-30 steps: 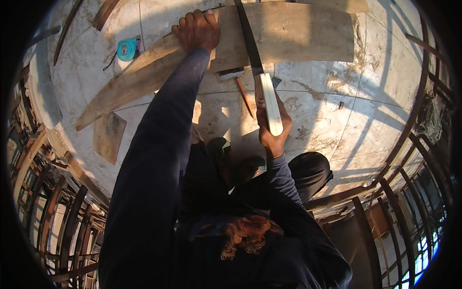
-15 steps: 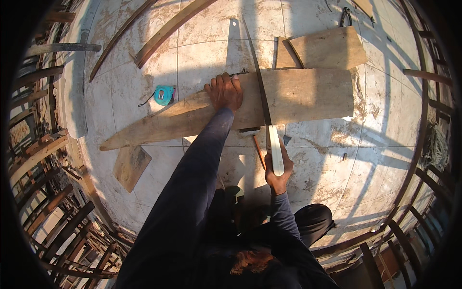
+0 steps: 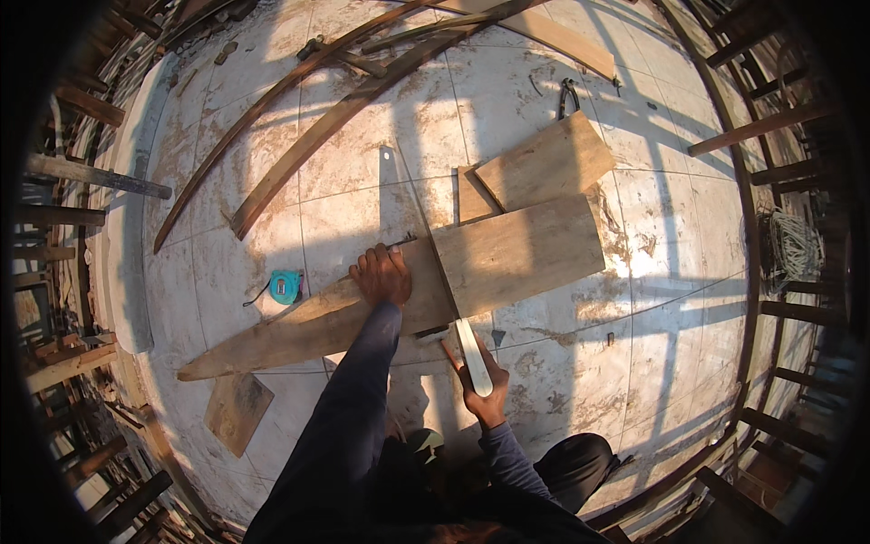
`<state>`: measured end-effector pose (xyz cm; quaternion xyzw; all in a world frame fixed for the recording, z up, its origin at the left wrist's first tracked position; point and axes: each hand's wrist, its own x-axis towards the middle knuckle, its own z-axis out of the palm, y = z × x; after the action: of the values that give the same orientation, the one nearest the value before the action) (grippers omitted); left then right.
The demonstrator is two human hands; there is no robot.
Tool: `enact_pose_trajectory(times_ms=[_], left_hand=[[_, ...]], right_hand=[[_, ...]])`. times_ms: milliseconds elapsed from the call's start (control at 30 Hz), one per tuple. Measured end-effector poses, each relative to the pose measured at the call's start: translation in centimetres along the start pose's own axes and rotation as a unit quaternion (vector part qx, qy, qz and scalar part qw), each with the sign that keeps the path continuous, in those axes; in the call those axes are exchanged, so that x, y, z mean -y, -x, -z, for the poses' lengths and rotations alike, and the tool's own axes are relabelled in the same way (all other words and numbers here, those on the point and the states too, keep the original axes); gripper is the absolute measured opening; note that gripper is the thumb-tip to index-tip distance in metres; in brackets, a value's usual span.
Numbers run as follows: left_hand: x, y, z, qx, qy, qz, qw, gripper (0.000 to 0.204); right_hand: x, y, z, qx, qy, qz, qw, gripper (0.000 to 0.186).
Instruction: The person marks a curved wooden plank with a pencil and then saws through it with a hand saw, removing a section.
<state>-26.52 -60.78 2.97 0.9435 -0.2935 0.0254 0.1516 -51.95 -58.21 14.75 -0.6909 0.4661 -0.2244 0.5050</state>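
Long weathered wooden plank lies flat mid-floor on pale tiled floor. Left hand presses it, fingers spread. Right hand fingers clench pale-handled handsaw across it. Risk: blade binding or skidding toward left hand; plank may shift unclamped.

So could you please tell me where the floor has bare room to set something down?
Bare tiles lie between the long board and the curved wooden strips, and right of the right hand. It is crowded where the left hand presses the board, by the saw and the tape measure.
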Motion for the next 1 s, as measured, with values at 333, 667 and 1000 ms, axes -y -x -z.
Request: enact_pose_trajectory(times_ms=[333, 667, 1000], left_hand=[[0.2, 1.5, -0.2, -0.016, -0.014, -0.009, 1.0, 0.031], [1.9, 1.4, -0.4, -0.028, -0.051, 0.007, 0.998, 0.032], [1.6, 1.9, -1.4, -0.034, -0.045, -0.002, 0.998, 0.034]], right_hand=[[-0.7, 11.6, 8.1, 0.036, -0.03, -0.08, 0.996, 0.049], [1.6, 19.8, 12.6, 0.092, -0.012, -0.143, 0.985, 0.056], [-1.6, 9.6, 6.0, 0.072, -0.001, -0.112, 0.991, 0.053]])
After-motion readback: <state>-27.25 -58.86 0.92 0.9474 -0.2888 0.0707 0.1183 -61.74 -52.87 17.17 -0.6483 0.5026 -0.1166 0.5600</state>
